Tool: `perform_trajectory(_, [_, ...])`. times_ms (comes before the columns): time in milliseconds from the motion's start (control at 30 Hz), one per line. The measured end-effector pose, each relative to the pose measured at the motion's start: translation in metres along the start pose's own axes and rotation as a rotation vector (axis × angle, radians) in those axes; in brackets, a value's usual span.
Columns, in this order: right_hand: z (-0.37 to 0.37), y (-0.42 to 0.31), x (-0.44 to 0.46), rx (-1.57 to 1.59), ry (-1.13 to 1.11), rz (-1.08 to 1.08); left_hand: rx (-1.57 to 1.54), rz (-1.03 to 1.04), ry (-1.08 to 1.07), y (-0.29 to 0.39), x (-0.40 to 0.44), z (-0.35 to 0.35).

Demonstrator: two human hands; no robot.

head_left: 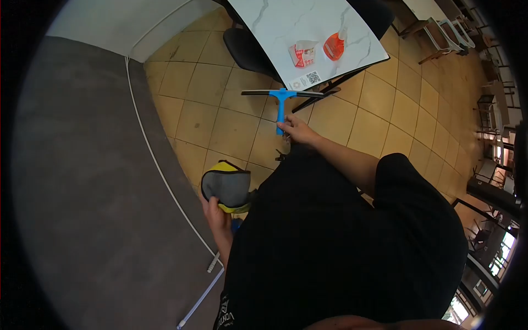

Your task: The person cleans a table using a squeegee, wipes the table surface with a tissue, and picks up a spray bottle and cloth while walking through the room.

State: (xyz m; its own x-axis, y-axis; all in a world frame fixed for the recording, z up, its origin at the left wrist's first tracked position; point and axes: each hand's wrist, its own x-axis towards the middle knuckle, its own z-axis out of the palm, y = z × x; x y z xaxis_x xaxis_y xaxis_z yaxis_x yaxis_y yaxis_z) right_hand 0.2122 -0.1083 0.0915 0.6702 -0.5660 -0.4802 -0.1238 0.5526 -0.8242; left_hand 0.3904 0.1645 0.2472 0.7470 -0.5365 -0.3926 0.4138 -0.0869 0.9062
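My right hand (pixel 298 131) is closed around the handle of a blue squeegee (pixel 282 102), whose wide dark blade lies crosswise near the table corner. The squeegee is in front of my body, over the tiled floor. My left hand (pixel 215 213) grips a grey and yellow cloth (pixel 228 187) with dark edging, its thumb on the grey face. The cloth is bunched or folded, and the fingers behind it are hidden.
A white marble-patterned table (pixel 275 27) stands ahead, carrying a red and white packet (pixel 303 54), an orange spray bottle (pixel 334 47) and a QR-code card (pixel 306 81). A black chair (pixel 247 52) is tucked beside it. A white cable (pixel 148 143) runs along the grey surface (pixel 93 165) at left.
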Motion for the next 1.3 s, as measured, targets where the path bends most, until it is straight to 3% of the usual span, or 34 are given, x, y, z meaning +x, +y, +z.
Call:
perform_trajectory(67, [0.009,-0.011,-0.002,0.019,-0.040,0.001,0.085,-0.048,-0.042,0.000,0.012,0.024])
perform_trajectory(133, [0.011,-0.046,-0.005,-0.093,-0.239,-0.048,0.026,-0.193,-0.325,-0.005,0.037,0.055])
perform_trajectory(200, [0.013,-0.083,-0.013,-0.260,-0.370,-0.091,0.270,-0.119,-0.440,-0.004,0.056,0.086])
perform_trajectory(300, [0.020,-0.086,0.003,-0.275,-0.558,-0.245,0.436,-0.088,-0.466,0.020,0.068,0.148])
perform_trajectory(333, [0.024,-0.091,0.004,-0.258,-0.548,-0.243,0.451,-0.099,-0.473,0.021,0.076,0.160])
perform_trajectory(467, [0.022,-0.124,0.008,-0.581,-0.516,-0.606,0.557,-0.186,-0.400,0.017,0.109,0.202])
perform_trajectory(567, [0.005,-0.138,0.023,-0.550,-0.503,-0.517,0.480,-0.178,-0.415,0.016,0.140,0.203])
perform_trajectory(633, [-0.029,-0.164,0.035,-0.620,-0.271,-0.405,0.383,-0.166,-0.419,0.013,0.167,0.211])
perform_trajectory(700, [-0.062,-0.166,0.061,-0.571,0.336,-0.445,0.352,-0.168,-0.456,0.014,0.198,0.222])
perform_trajectory(767, [-0.105,-0.160,0.093,-0.903,0.862,-0.654,0.313,-0.162,-0.488,0.020,0.229,0.230])
perform_trajectory(833, [-0.144,-0.155,0.118,-0.988,0.939,-0.520,0.297,-0.170,-0.524,0.030,0.261,0.243])
perform_trajectory(967, [-0.182,-0.144,0.150,-1.375,0.961,-0.686,0.425,-0.153,-0.718,0.050,0.316,0.274])
perform_trajectory(1033, [-0.167,-0.178,0.145,-0.873,1.046,-0.726,0.434,-0.180,-0.751,0.054,0.343,0.288])
perform_trajectory(1067, [-0.156,-0.201,0.133,-0.881,1.062,-0.710,0.448,-0.193,-0.770,0.056,0.356,0.295])
perform_trajectory(1133, [-0.131,-0.244,0.103,0.080,1.095,-0.600,0.478,-0.211,-0.814,0.057,0.381,0.308])
perform_trajectory(1233, [-0.116,-0.264,0.083,0.262,1.217,-0.769,0.470,-0.241,-0.884,0.048,0.420,0.323])
perform_trajectory(1300, [-0.120,-0.262,0.074,0.205,1.053,-0.551,0.462,-0.258,-0.932,0.038,0.439,0.336])
